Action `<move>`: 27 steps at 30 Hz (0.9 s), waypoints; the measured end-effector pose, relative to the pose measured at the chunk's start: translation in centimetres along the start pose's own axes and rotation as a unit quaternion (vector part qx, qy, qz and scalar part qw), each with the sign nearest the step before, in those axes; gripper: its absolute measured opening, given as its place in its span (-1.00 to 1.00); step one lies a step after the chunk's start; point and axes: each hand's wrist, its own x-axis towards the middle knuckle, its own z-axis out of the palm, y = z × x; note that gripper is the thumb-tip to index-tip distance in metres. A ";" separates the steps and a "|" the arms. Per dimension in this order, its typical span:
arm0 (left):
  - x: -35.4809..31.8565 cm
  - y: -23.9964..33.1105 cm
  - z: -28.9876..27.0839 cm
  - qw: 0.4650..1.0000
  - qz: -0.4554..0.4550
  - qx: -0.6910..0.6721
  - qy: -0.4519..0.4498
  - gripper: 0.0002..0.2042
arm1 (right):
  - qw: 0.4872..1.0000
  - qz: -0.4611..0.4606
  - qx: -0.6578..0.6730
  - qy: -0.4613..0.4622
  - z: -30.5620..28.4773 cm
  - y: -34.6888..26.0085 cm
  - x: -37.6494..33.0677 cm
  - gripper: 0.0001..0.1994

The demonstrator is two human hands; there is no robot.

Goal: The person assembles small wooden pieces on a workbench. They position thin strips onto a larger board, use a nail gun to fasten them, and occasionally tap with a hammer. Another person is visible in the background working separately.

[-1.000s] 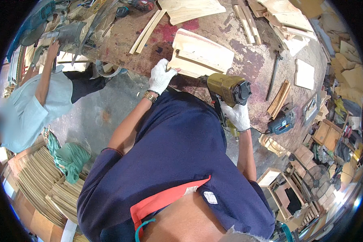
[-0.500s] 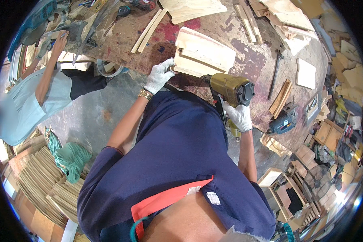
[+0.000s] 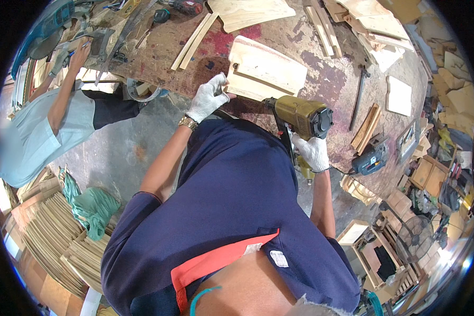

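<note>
A pale wooden panel [image 3: 271,64] with a shaped outline lies at the worktable's near edge, with a narrower wooden strip [image 3: 247,88] along its near side. My left hand [image 3: 208,99], in a white knit glove, is at the panel's near left corner, fingers by the left edge and thumb by the near edge. My gloved right hand [image 3: 312,152] is closed round the handle of a brass-coloured pneumatic nail gun [image 3: 297,113]. The gun's nose points left, beside the near right end of the strip. The gun's body partly hides the right fingers.
Paired wooden strips [image 3: 195,41], more shaped boards [image 3: 253,11] and a dark metal bar [image 3: 358,97] lie on the worktable [image 3: 168,58]. A blue power tool [image 3: 371,157] rests at the right. Another person [image 3: 52,116] works at the left near a circular saw [image 3: 45,45]. Stacked wood [image 3: 52,237] stands lower left.
My left thumb has moved out from the fingers, along the panel's near edge. The nail gun and the panel have stayed almost still.
</note>
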 end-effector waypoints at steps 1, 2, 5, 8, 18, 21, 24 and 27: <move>0.1 0.3 0.1 1.000 -0.011 0.016 0.017 -0.68 | 1.000 -0.002 -0.005 -0.001 0.0 0.1 0.0 -0.58; 0.3 0.7 0.1 0.998 -0.038 0.038 0.032 -0.69 | 1.000 -0.001 -0.009 -0.002 0.0 0.2 0.1 -0.58; 0.9 1.3 -0.1 0.990 -0.058 0.125 0.005 -0.70 | 1.000 0.002 -0.015 -0.004 -0.1 0.0 0.1 -0.57; 1.3 1.4 -0.2 0.990 -0.043 0.135 -0.003 -0.70 | 1.000 -0.014 -0.004 0.002 -0.2 -0.9 0.1 -0.57; 1.3 1.5 -0.1 0.985 -0.051 0.165 -0.007 -0.72 | 0.995 -0.085 -0.051 0.008 0.8 -4.5 1.2 -0.64; 1.3 2.0 -0.1 0.988 -0.037 0.149 0.008 -0.73 | 0.990 -0.101 -0.095 -0.029 1.0 -5.6 1.7 -0.64; 1.2 2.2 0.0 0.986 -0.028 0.164 0.005 -0.74 | 0.982 -0.163 -0.097 -0.006 1.4 -6.3 1.9 -0.64; 1.2 2.2 0.0 0.983 -0.038 0.181 0.006 -0.75 | 0.986 -0.110 -0.115 -0.039 1.6 -6.4 1.9 -0.57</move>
